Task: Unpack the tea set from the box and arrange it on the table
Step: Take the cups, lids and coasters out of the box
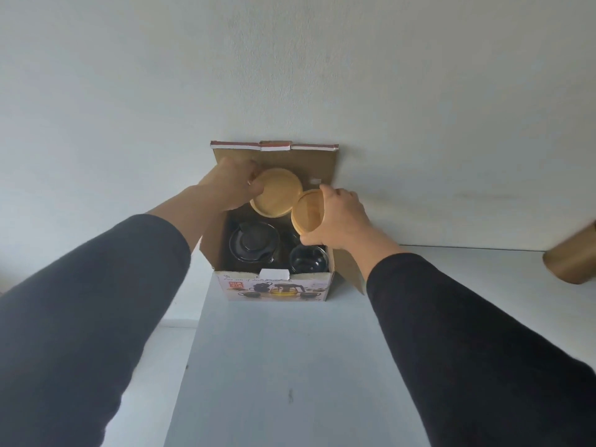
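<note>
Plain white wall (290,66) behind white table (290,366).

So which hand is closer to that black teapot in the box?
Left. The left hand is up beside the teapot; the right hand holds a wooden disc across the box.

The table (277,366) has a plain white top and stands against a pale wall. An open cardboard box (278,288) rests directly on the top at its far end, against the wall, with its lid flap raised. A brown cylinder (572,261) shows at the right edge; its support is unclear.
</note>
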`<state>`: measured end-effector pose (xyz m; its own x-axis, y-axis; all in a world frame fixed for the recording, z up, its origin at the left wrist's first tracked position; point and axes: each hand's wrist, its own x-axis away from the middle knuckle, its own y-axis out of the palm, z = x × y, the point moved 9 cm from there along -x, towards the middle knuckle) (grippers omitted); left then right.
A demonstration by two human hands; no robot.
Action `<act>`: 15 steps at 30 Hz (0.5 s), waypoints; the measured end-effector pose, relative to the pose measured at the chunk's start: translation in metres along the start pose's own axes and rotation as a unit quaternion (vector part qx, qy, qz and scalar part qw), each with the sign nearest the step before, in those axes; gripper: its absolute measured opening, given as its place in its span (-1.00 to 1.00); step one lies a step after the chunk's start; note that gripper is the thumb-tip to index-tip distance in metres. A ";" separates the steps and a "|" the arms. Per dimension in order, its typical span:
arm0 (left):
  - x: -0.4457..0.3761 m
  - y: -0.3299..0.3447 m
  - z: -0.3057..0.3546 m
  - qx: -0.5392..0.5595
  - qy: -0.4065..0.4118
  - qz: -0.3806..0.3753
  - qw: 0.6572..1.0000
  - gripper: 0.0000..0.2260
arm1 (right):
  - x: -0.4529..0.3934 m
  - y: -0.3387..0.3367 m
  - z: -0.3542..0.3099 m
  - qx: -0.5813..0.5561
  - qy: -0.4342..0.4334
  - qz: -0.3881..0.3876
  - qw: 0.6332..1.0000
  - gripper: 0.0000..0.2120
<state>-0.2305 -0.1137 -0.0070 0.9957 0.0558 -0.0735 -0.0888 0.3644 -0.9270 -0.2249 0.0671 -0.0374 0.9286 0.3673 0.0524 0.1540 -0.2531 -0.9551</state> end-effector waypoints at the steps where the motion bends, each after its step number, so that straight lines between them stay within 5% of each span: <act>1: 0.003 -0.001 0.002 0.029 -0.012 0.006 0.999 -0.74 | 0.005 -0.009 0.004 0.000 0.008 0.005 1.000 0.00; 8: 0.037 0.054 0.051 0.158 -0.088 -0.064 0.982 -0.75 | 0.067 -0.047 0.074 0.009 0.099 0.025 0.995 -0.06; 15: 0.057 0.141 0.134 0.324 -0.175 -0.121 0.922 -0.77 | 0.122 -0.063 0.190 0.028 0.185 0.019 0.982 -0.16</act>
<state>-0.1900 0.0652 -0.0929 0.9298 0.1550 0.3338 0.0254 0.8778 -0.4784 -0.1852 0.2980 -0.0261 0.9940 0.0047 0.1089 0.1074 -0.2079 -0.9722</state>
